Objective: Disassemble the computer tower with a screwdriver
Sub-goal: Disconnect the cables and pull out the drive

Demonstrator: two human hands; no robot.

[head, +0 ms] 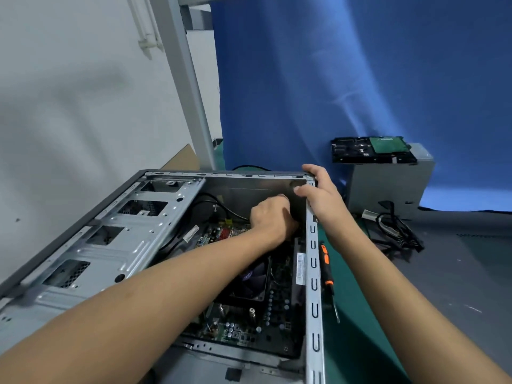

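- The computer tower (pixel 116 239) lies on its side with the panel off, filling the lower left and centre of the frame; its open side faces up.
- Inside it, the motherboard (pixel 249 322) and a dark cooling fan (pixel 253 278) show beneath the left forearm.
- The left hand (pixel 273 217) reaches deep into the case near its far right corner, fingers curled; whether it holds anything I cannot tell.
- The right hand (pixel 322 194) grips the tower's far right corner, fingers wrapped over the rim and thumb inside.
- The screwdriver (pixel 327 268), orange and black in the handle, lies on the green mat (pixel 349 342) just beside the tower's right wall, with neither hand on it.
- At centre right, a hard drive (pixel 371 149) sits on a grey metal box (pixel 388 187), with black cables (pixel 396 228) just in front of the box.
- A blue curtain (pixel 332 79) hangs behind.
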